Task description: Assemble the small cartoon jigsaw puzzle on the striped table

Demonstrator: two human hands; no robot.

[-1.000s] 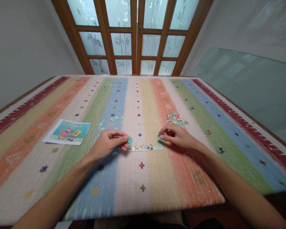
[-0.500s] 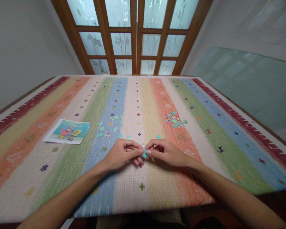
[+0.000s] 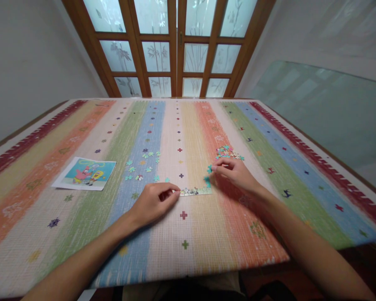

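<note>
A joined strip of jigsaw pieces (image 3: 196, 192) lies on the cloth in front of me, and teal pieces (image 3: 207, 182) rise from its right end. My left hand (image 3: 156, 203) rests on the cloth, thumb and index finger closed at the strip's left end. Between the thumb and fingers of my right hand (image 3: 236, 173) is a teal jigsaw piece (image 3: 209, 168), just above that right-end column. I cannot tell whether this piece touches the column.
Loose teal pieces (image 3: 149, 169) are scattered on the blue stripe. A heap of mixed pieces (image 3: 226, 151) sits beyond my right hand. To the left lies a printed cartoon picture (image 3: 89, 173). A striped cloth (image 3: 163, 259) covers the table.
My right hand has moved away from my left, up and to the right, with a teal piece. My left hand has shifted slightly left, and the joined strip now shows between them.
</note>
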